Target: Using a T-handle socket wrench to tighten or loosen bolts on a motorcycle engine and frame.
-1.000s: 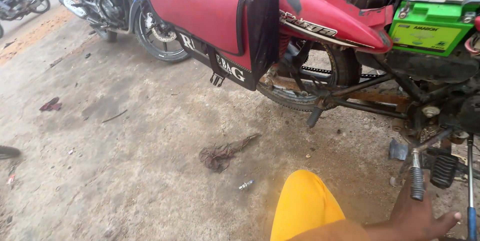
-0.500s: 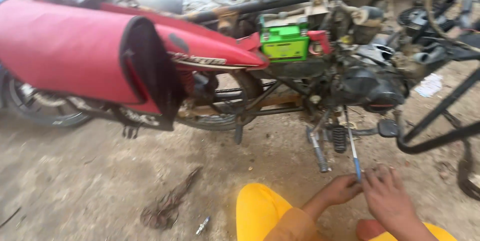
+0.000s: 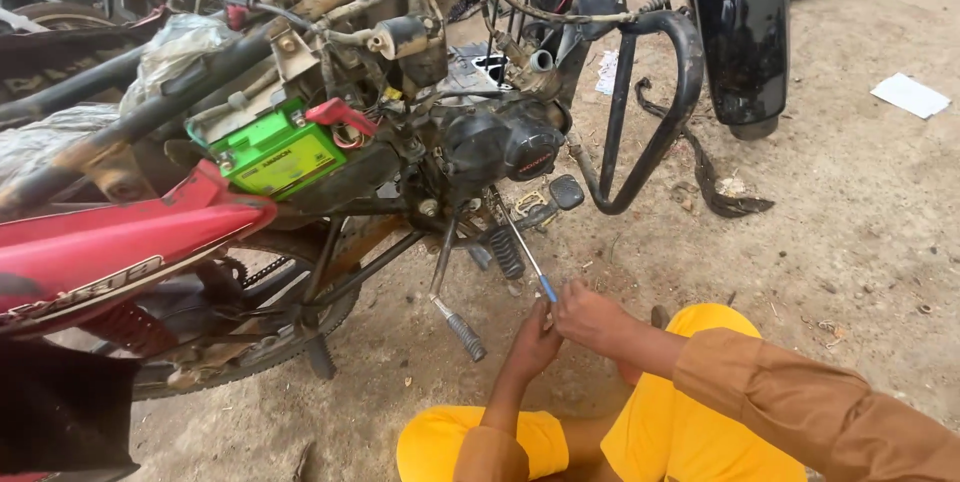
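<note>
— What do you have in the hands?

— I see my right hand (image 3: 590, 314) with its grip clamped on a blue-handled screwdriver (image 3: 527, 257); the shaft slants up and left towards the black engine casing (image 3: 500, 147) of the motorcycle. My left hand (image 3: 535, 340) sits just beside and below it, fingers curled together at the handle's end; whether it truly holds the tool I cannot tell.

— Where is that in the scene?

— Near the middle, over the dirt ground (image 3: 860, 232), just right of the ribbed footpeg (image 3: 459, 324).

— Any packages or labels?

— A bright green rectangular battery (image 3: 275, 154) sits to the left, under the frame, with a yellowish label on its near face and a red terminal cap (image 3: 340, 114) at its right end. The red side panel (image 3: 110, 247) at the left carries pale lettering. A white sheet of paper (image 3: 909, 95) lies flat, far right, well apart from the hands. A clear plastic wrap (image 3: 180, 42) covers the frame, far left.
</note>
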